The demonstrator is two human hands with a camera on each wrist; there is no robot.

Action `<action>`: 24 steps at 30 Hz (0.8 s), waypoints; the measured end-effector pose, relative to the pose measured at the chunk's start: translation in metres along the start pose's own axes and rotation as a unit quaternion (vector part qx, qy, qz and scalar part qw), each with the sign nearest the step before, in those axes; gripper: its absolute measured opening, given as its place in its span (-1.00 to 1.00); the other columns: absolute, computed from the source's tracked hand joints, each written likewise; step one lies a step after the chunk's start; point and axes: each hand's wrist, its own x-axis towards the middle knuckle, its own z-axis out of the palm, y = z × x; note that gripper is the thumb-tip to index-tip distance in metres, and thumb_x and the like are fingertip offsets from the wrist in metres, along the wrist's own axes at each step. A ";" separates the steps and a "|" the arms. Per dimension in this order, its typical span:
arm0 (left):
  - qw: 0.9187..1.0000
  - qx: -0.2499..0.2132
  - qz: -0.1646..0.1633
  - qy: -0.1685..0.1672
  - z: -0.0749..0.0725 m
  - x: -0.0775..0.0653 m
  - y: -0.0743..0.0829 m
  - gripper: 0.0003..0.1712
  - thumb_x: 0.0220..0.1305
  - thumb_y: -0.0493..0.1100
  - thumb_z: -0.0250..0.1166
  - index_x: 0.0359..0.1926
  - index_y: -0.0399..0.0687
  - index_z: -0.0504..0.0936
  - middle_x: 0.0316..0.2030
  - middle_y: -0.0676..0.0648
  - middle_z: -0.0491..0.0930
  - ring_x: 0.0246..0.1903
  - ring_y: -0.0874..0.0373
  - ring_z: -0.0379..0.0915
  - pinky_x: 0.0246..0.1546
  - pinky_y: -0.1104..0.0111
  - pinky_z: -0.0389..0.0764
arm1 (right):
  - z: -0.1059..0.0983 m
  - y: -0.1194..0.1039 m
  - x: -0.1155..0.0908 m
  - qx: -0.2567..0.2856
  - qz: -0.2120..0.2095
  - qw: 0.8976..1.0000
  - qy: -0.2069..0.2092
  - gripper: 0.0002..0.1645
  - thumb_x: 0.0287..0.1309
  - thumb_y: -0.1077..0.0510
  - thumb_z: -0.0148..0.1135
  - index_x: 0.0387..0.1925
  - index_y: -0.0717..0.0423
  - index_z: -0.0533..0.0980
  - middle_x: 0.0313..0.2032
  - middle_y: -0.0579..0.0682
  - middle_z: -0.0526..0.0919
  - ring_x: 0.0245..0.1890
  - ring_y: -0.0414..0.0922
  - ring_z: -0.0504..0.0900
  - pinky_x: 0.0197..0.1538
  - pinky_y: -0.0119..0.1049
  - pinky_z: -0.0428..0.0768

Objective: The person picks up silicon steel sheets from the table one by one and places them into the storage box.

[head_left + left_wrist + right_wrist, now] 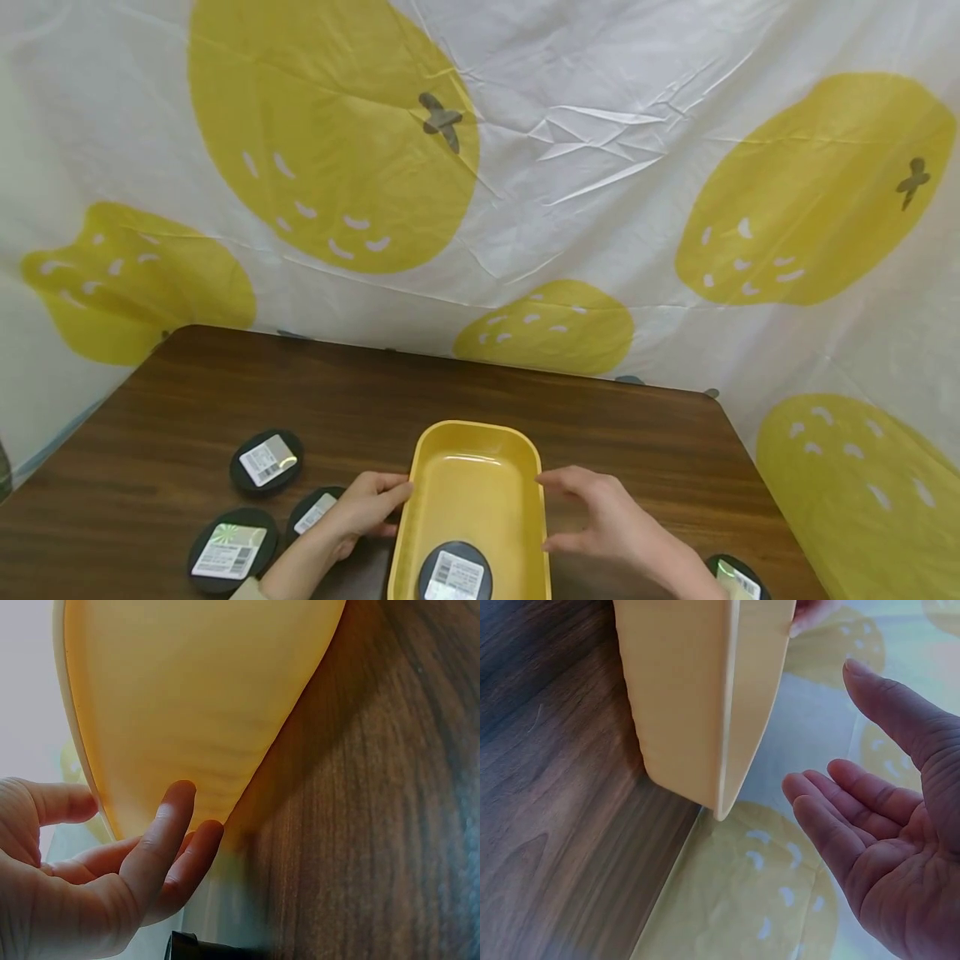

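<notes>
A yellow oblong tray (480, 430) with rounded corners and raised walls stands before me on the brown table. Inside its near end lies a black round disc (455, 573) with a white printed label. My left hand (365, 508) holds the tray's left side. In the left wrist view its thumb (71, 804) meets the rim and its other fingers lie along the outer wall. To the tray's right is my right hand (600, 518), fingers spread and the palm toward it. The right wrist view shows a gap between this hand (885, 825) and the tray (679, 690).
Left of the tray lie several similar labelled black discs: one farther back (266, 461), one nearer (231, 550), one partly behind my left hand (311, 515). Another disc (735, 578) sits by my right forearm. A lemon-patterned cloth (540, 217) hangs behind the table.
</notes>
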 end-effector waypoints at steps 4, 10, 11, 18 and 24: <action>1.000 -0.004 0.006 -0.008 -0.001 -0.001 0.000 -0.55 0.37 -0.24 0.01 0.10 -0.58 0.39 -0.14 -0.30 0.59 -0.23 0.08 0.56 -0.32 0.25 0.65 | 0.000 0.005 -0.007 -0.002 -0.007 1.000 0.014 -0.34 -0.28 0.17 0.56 -0.05 0.28 0.51 -0.12 0.10 0.63 -0.12 -0.01 0.60 -0.10 -0.24 0.61; 1.000 -0.003 0.009 -0.010 -0.001 -0.001 -0.001 -0.56 0.36 -0.24 0.02 0.09 -0.58 0.41 -0.16 -0.28 0.59 -0.24 0.09 0.55 -0.33 0.26 0.65 | 0.001 0.012 -0.017 -0.003 -0.024 0.999 0.031 -0.33 -0.28 0.18 0.56 -0.04 0.24 0.50 -0.12 0.09 0.62 -0.13 -0.01 0.60 -0.11 -0.25 0.62; 1.000 -0.003 0.009 -0.010 -0.001 -0.001 -0.001 -0.56 0.36 -0.24 0.02 0.09 -0.58 0.41 -0.16 -0.28 0.59 -0.24 0.09 0.55 -0.33 0.26 0.65 | 0.001 0.013 -0.019 -0.002 -0.025 0.999 0.033 -0.33 -0.28 0.18 0.56 -0.04 0.25 0.50 -0.12 0.09 0.62 -0.13 -0.01 0.60 -0.11 -0.25 0.62; 1.000 -0.002 0.005 -0.007 -0.001 -0.001 -0.002 -0.55 0.36 -0.24 0.02 0.10 -0.58 0.40 -0.12 -0.31 0.58 -0.21 0.07 0.55 -0.31 0.24 0.65 | -0.002 0.015 -0.026 -0.007 -0.017 0.999 0.051 -0.31 -0.31 0.20 0.57 -0.03 0.26 0.49 -0.11 0.12 0.61 -0.14 0.01 0.61 -0.12 -0.27 0.62; 1.000 -0.002 0.007 -0.009 -0.002 0.000 -0.002 -0.55 0.36 -0.23 0.02 0.10 -0.57 0.40 -0.12 -0.30 0.58 -0.21 0.08 0.54 -0.31 0.24 0.65 | -0.007 0.018 -0.034 0.008 0.021 0.998 0.053 -0.30 -0.27 0.18 0.55 -0.01 0.27 0.48 -0.09 0.11 0.61 -0.11 0.01 0.60 -0.08 -0.27 0.60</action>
